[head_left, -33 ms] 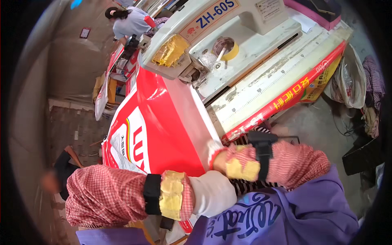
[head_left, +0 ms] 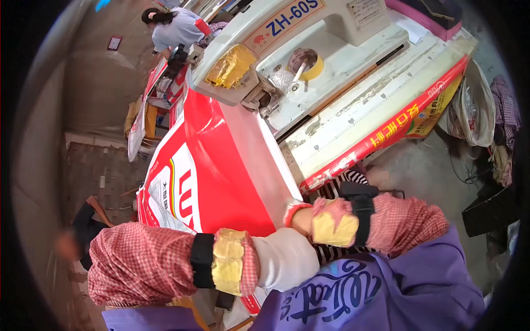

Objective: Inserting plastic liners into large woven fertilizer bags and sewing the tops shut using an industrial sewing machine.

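Since the earlier frame, our right hand [head_left: 293,212] has edged slightly rightward, baring more striped cloth [head_left: 354,176]; the red-and-white sack [head_left: 226,185] looks almost unmoved. It lies below the sewing machine [head_left: 348,34], its visible length running from there down toward our wrists. Left hand [head_left: 288,261] and right hide their fingers; we cannot tell opening or hold.
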Demonstrator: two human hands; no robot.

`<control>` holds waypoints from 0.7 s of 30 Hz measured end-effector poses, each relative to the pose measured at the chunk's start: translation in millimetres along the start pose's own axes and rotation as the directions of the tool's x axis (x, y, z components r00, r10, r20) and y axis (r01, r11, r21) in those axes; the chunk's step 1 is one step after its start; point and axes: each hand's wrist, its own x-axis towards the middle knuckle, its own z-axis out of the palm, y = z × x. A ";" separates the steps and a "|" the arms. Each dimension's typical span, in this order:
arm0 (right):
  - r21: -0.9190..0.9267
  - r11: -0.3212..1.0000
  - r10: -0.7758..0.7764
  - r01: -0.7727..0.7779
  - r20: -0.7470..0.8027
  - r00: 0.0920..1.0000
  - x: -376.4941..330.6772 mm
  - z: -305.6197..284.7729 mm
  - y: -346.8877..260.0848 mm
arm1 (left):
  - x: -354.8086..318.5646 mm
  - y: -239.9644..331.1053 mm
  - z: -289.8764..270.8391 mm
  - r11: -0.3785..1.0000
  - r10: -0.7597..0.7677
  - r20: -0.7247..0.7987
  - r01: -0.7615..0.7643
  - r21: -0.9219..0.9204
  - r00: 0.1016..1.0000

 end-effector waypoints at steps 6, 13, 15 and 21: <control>0.239 -0.516 -0.236 -0.822 -0.963 -0.132 92.7 -19.7 -61.1 | -8.9 0.2 8.1 0.998 -0.068 -0.109 0.066 -0.017 0.992; 0.570 -0.708 -0.200 -0.417 -0.728 -0.656 72.1 -43.9 -35.4 | -13.1 3.0 24.0 0.997 0.073 -0.251 -0.061 0.055 0.965; 0.679 -0.676 -0.398 -0.287 -0.664 -0.633 52.7 -38.7 -29.1 | -11.7 2.1 30.4 0.995 0.084 -0.299 -0.065 0.072 0.951; 0.627 -0.759 -0.381 -0.173 -0.645 -0.663 32.3 -50.0 -20.1 | -2.8 -43.4 6.6 0.992 -0.092 -0.182 0.106 0.066 0.979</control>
